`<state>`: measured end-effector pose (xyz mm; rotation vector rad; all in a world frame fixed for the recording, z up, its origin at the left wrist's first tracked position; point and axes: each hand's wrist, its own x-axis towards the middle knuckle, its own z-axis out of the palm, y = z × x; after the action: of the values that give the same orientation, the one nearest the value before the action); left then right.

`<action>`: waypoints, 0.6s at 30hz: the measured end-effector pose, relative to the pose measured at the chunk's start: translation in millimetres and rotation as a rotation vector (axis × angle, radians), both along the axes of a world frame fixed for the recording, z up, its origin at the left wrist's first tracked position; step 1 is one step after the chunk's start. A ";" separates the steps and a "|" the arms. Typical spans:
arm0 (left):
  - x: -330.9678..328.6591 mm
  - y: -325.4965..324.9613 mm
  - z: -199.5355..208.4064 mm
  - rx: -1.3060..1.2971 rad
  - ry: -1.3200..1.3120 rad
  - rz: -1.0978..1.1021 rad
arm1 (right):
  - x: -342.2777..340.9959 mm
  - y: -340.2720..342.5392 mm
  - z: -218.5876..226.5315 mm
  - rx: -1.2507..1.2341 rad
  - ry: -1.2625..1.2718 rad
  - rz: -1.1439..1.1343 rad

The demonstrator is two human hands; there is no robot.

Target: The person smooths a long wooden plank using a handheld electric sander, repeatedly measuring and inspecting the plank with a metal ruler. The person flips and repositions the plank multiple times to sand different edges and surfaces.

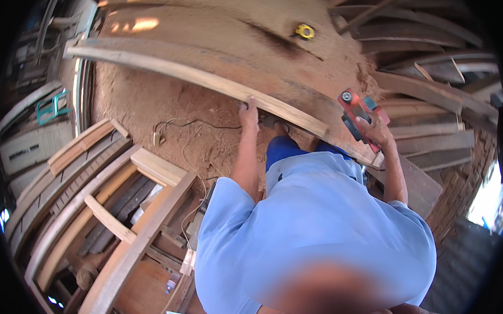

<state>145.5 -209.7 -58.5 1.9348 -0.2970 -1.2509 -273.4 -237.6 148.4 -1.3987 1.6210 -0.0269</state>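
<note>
A long pale wooden board (199, 80) runs slantwise across the wide brown workbench (214, 54), from far left to near right. My left hand (250, 114) grips its near edge around the middle, fingers on top. Off the board's right end, my right hand (377, 129) is closed round the handle of a red and black electric hand planer (351, 105), held tilted with its knob pointing away. The underside of the planer is hidden, and I cannot tell whether it touches the bench.
A yellow and black tape measure (305, 31) lies on the far side of the bench. Wooden frames (133, 238) and a trailing cord (188, 159) are on the left. Stacked timber (428, 128) fills the right. A teal chair (53, 107) stands far left.
</note>
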 end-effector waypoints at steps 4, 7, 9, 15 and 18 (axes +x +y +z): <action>-70.0 30.1 17.6 0.072 0.063 -0.048 | -91.7 46.7 -44.1 0.086 0.045 -0.011; -126.2 44.5 28.6 0.173 0.094 -0.050 | -133.3 73.0 -48.4 0.099 0.049 0.018; -157.5 53.7 24.7 0.178 0.101 -0.041 | -154.8 88.3 -61.1 0.107 0.015 0.021; -197.0 66.1 28.0 0.290 0.107 -0.086 | -199.4 108.0 -77.1 0.206 -0.061 -0.037; -190.1 71.0 28.4 0.255 0.072 -0.146 | -201.1 105.7 -77.2 0.211 -0.008 -0.034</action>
<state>-44.6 -138.6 -30.1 2.1071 -0.2554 -1.5123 -474.5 -131.8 71.3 -1.2083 1.5917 0.1154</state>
